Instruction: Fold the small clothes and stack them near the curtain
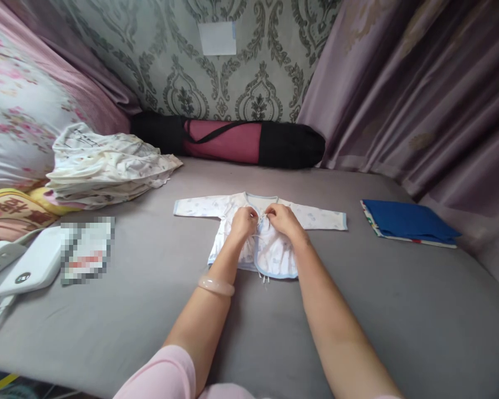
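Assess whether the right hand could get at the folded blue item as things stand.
Probably yes: between the right hand and the folded blue item lie only the garment's flat sleeve and grey sheet, though it must first leave the garment's front.

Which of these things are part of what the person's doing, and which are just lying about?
In use:
- small patterned shirt
- left hand and right hand, both at the shirt's front
- grey surface under it

Apparently just lying about:
- long black-and-maroon bag
- crumpled patterned cloth
- folded blue item
- white box-shaped device
- blurred-out item
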Demonstrator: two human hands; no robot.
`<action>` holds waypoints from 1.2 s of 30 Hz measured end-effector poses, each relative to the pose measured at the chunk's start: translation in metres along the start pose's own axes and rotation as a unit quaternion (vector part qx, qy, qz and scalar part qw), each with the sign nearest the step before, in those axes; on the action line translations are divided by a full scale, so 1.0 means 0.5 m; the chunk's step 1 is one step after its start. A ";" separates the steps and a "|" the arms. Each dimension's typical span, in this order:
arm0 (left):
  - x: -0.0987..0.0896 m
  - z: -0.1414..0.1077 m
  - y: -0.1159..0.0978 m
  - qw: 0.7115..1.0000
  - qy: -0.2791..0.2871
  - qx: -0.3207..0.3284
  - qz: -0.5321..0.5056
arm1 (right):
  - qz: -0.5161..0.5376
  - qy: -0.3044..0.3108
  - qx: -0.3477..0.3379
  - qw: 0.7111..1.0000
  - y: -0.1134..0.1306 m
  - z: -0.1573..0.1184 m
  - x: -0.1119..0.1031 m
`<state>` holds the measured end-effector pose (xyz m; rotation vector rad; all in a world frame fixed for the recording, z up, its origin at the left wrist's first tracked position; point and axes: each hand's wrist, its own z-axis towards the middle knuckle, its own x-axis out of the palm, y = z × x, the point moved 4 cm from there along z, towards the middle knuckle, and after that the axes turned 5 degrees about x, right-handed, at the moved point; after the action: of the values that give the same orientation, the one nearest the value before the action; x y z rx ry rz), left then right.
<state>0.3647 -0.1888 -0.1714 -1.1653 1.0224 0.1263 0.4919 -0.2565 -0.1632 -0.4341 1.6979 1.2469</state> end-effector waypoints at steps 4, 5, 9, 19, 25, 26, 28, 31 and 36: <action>-0.007 -0.003 -0.004 0.999 0.009 -0.012 -0.047 | 0.124 -0.002 0.026 0.992 -0.027 0.018 0.009; -0.008 -0.005 -0.006 0.998 0.010 -0.010 -0.055 | 0.150 -0.001 0.032 0.988 -0.030 0.021 0.012; -0.007 -0.013 -0.017 0.997 0.024 0.009 -0.067 | 0.219 0.004 0.050 0.975 -0.034 0.025 0.019; -0.007 -0.018 -0.030 0.996 -0.008 -0.014 -0.085 | 0.275 0.002 0.079 0.958 -0.024 0.016 0.009; 0.005 -0.013 -0.023 0.988 -0.008 -0.031 -0.149 | 0.259 0.015 0.081 0.962 -0.026 0.018 0.010; 0.008 -0.013 -0.019 0.987 -0.009 -0.035 -0.159 | 0.255 0.018 0.080 0.964 -0.026 0.019 0.012; 0.014 -0.011 -0.013 0.985 -0.013 -0.040 -0.169 | 0.248 0.014 0.081 0.965 -0.028 0.019 0.012; 0.020 -0.005 -0.004 0.986 -0.027 -0.030 -0.164 | 0.218 -0.025 0.067 0.973 -0.023 0.017 0.004; 0.029 0.007 0.003 0.988 -0.045 0.013 -0.149 | 0.125 -0.035 -0.006 0.992 0.008 0.002 -0.005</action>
<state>0.3742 -0.1915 -0.1826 -1.2640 0.7584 -0.0703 0.4906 -0.2547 -0.1587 -0.1847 1.7229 1.4353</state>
